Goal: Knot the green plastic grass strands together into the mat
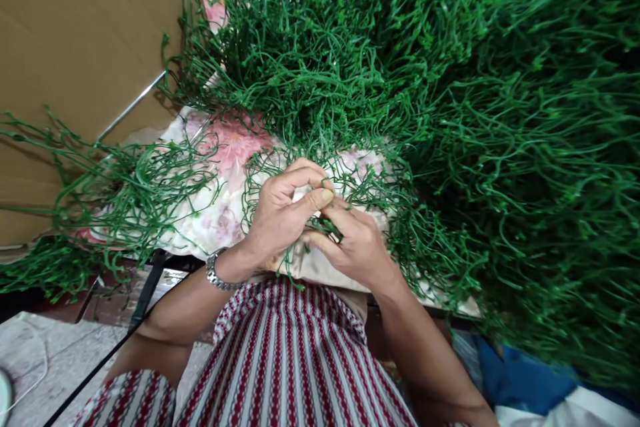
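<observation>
Thin green plastic-looking plant stems with small branching tips are heaped over the table, the big pile [320, 47] lying beyond my hands. My left hand [287, 207] has its thumb and forefinger pinched on a green stem, close against my other hand. My right hand [353, 233] curls its fingers round a few green stems [327, 225], their ends showing between the fingers. Both hands meet over the front edge of a floral cloth [235, 140]. A loose stem [289, 267] dangles below my left hand.
More stems [545, 167] pile up along the right side. A smaller bunch [135, 187] lies on the left, beside a cardboard panel [85, 33] with a thin metal rod [133, 105] by it. Blue and white material [530, 380] sits at the lower right.
</observation>
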The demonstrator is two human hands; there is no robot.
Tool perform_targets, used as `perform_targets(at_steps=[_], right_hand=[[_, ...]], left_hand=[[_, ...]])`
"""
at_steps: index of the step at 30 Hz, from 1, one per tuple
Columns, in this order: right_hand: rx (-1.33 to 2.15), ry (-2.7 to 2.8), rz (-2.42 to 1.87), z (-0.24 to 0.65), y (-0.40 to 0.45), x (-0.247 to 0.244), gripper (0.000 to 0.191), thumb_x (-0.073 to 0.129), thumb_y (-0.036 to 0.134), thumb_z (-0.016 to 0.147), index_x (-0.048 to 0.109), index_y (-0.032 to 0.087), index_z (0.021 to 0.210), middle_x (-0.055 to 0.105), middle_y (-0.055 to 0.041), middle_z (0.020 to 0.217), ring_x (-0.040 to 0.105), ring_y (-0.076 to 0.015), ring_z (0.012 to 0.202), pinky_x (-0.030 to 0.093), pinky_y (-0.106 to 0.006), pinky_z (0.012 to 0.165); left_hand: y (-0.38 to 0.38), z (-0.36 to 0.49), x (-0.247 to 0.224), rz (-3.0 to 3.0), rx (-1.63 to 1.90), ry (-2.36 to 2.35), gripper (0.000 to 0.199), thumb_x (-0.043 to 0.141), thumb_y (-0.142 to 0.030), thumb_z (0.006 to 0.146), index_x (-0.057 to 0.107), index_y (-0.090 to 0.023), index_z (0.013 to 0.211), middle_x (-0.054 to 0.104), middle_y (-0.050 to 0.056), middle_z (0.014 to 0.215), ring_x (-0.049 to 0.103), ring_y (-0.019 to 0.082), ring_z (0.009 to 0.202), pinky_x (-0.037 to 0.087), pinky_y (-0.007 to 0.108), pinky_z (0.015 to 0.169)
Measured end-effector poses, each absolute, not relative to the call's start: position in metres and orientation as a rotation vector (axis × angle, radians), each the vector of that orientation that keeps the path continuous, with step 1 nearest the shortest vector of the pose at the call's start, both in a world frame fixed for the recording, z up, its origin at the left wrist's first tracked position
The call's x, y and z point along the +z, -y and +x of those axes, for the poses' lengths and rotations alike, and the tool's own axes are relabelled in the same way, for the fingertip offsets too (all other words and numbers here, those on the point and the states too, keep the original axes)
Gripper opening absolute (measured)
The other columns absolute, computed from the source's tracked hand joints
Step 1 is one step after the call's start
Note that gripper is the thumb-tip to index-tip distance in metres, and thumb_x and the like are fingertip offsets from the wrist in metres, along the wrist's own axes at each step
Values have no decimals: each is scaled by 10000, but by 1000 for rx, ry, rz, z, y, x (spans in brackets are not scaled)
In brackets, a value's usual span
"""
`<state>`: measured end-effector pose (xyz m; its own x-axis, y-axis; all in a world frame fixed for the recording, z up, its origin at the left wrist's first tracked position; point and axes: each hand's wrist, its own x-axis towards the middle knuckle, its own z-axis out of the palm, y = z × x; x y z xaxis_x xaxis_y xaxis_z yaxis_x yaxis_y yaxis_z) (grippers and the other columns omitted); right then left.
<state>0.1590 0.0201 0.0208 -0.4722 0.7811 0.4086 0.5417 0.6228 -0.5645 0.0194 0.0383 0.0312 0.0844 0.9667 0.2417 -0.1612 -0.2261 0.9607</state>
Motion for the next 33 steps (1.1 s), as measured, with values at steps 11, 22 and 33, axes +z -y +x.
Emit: perform_targets(at_steps=[11, 22, 33], right_hand=[[289, 2213, -984, 173, -23, 19, 98, 528, 256, 829, 549, 164, 856, 571, -32, 684, 532, -147, 678, 456, -273, 591], [308, 2318, -898, 179, -26, 16, 36, 489, 179, 835, 521, 163, 833, 584, -47, 770, 535, -149, 740, 474, -285, 669], [360, 2577, -1053, 178, -25, 21, 136, 442, 201, 838, 526, 161, 739, 537, -20, 626, 489, -127, 570, 358, -250, 552]], left_hand=[[-23, -3, 40, 1581, 873, -1084, 63, 545, -128, 746, 562, -154, 800, 537, 20, 806, 502, 142, 820, 388, 264, 757], [-25, -3, 41, 1647, 738, -1054, 63, 476, -103, 747, 486, -163, 766, 470, -25, 685, 440, 97, 653, 346, 215, 604], [-42, -5, 31, 2071, 452, -947, 201, 428, -48, 692, 458, -152, 523, 306, -51, 482, 315, 70, 466, 226, 219, 489]])
